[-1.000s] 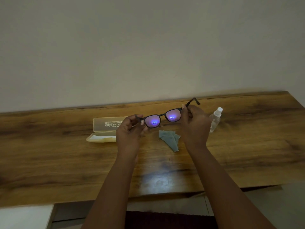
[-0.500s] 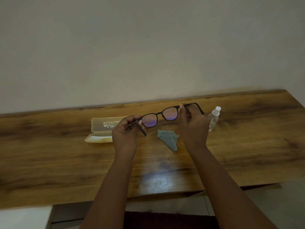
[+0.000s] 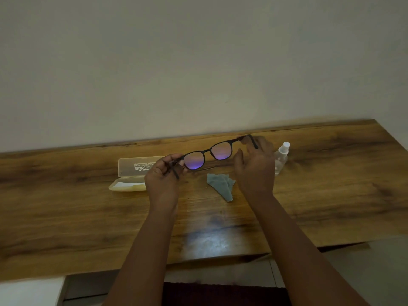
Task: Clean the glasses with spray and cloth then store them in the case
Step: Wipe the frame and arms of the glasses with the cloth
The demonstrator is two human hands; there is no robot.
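Firstly, the wooden desk (image 3: 331, 195) runs across the whole view, with its far edge against a pale wall (image 3: 198, 62) and its right end near the right side of the view. Both forearms reach over the near edge toward the middle of the desk. The left hand (image 3: 163, 175) pinches the left hinge of the glasses (image 3: 207, 154) between thumb and fingers, and it keeps them in the air above the desk, a little tilted, the right end higher. The right hand (image 3: 256, 166) is at the right temple arm; its fingers look loose and partly straight, and I cannot tell if they grip the arm or only touch it. The open case (image 3: 132, 173) lies behind the left hand, near the far edge. The grey cloth (image 3: 218, 184) lies crumpled on the desk between the two hands. The small spray bottle (image 3: 281, 155) stands upright just behind the right hand.
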